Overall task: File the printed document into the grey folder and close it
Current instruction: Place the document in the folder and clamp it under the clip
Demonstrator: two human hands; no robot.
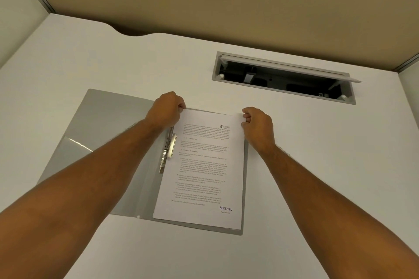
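- On the white desk [294,165] in front of you the grey folder [106,124] lies fully open, left cover flat, and the printed document [204,165] rests on its right half, almost square to the cover.
- Your left hand [166,110] is curled over the sheet's far left corner, beside the top of the metal clip [169,149]; your right hand [258,125] is closed on the far right corner. Both look to be pinching paper, though the fingertips are tucked under and hard to read.
- Judging by this, you are squaring the stack before clamping. Nudge the left edge fully in beside the clip, which appears raised, so no page stands proud.
- Keep the far edge parallel to the folder's top; a skewed stack would likely crease when the cover comes over.
- Hold the pages flat with one hand while the other presses the clip down.
- Mind the open cable hatch [283,79] beyond.
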